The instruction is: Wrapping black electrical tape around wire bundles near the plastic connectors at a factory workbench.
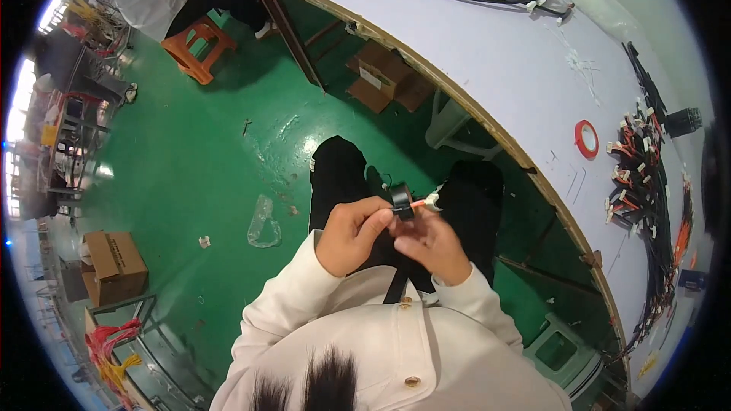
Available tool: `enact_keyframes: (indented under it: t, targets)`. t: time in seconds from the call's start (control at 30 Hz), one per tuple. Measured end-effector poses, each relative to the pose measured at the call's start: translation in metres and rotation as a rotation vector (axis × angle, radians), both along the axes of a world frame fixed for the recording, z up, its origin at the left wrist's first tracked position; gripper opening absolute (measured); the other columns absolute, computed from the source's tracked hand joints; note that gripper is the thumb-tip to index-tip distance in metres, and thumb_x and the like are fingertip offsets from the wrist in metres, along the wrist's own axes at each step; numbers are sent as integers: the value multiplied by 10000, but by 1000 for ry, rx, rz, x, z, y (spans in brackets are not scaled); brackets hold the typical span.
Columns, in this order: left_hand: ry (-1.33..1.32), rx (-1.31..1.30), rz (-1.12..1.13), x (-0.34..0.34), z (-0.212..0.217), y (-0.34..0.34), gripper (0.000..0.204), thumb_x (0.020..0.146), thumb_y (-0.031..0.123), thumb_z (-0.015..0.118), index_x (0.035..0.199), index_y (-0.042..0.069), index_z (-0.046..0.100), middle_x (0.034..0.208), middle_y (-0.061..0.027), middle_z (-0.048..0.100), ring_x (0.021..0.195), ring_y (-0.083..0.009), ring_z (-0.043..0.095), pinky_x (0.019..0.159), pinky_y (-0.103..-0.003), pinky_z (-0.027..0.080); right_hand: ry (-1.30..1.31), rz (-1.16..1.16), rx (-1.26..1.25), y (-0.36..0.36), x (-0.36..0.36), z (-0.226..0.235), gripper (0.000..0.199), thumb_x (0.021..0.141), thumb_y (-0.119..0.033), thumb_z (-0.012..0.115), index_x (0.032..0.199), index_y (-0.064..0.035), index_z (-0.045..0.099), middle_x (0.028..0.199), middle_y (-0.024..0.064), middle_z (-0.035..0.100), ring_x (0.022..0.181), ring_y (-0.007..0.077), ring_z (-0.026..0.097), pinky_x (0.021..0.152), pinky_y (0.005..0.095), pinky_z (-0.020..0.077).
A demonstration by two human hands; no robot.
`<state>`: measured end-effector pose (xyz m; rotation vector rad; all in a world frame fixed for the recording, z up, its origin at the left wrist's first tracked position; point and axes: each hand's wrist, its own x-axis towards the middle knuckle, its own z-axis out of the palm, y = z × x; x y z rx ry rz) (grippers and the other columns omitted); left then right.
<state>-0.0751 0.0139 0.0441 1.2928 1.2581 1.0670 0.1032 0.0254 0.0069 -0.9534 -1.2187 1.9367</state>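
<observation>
Left hand (352, 234) gripping black tape roll (401, 199), right hand (432, 243) touching, white workbench (495, 53) beside

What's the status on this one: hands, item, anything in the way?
Left hand gripping small black tape roll. Right hand pinching red wire with white connector beside it. Nothing between hands.

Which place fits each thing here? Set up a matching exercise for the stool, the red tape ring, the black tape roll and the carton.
Things:
1. stool
2. red tape ring
3. black tape roll
4. carton

Places:
A. on the white table
B. between the hands, left and right
C. on the green floor, far left, low in the picture
D. on the floor beside a seated person, upper left

Pairs: 1-D, 2-A, 3-B, 4-C
</observation>
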Motion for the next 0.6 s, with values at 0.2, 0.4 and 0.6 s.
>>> enact_keyframes:
  t: [0.2, 0.4, 0.6]
  targets:
    - [-155, -146, -162, -5, 12, -5, 342, 937, 314, 483, 773, 29, 575, 616, 46, 420, 578, -48, 346, 535, -212, 273, 346, 195, 78, 41, -4, 22, 736, 790, -90, 671, 1404, -29, 270, 1292, 137, 439, 1078, 158, 499, 953, 313, 393]
    - [-74, -85, -45, 3, 10, -9, 271, 926, 234, 519, 775, 18, 581, 625, 24, 486, 562, -55, 382, 520, -224, 309, 135, 237, -18, 37, 3, 28, 380, 806, -79, 632, 1150, 22, 507, 917, 82, 606, 755, 117, 577, 676, 240, 475]
    - [542, 400, 199, 12, 1, -5, 41, 808, 41, 593, 829, 25, 625, 633, -91, 597, 499, -198, 548, 470, -290, 404, 125, 14, -102, 19, 0, 36, 282, 836, -146, 572, 1039, 46, 530, 755, 98, 600, 525, 94, 512, 514, 216, 432]
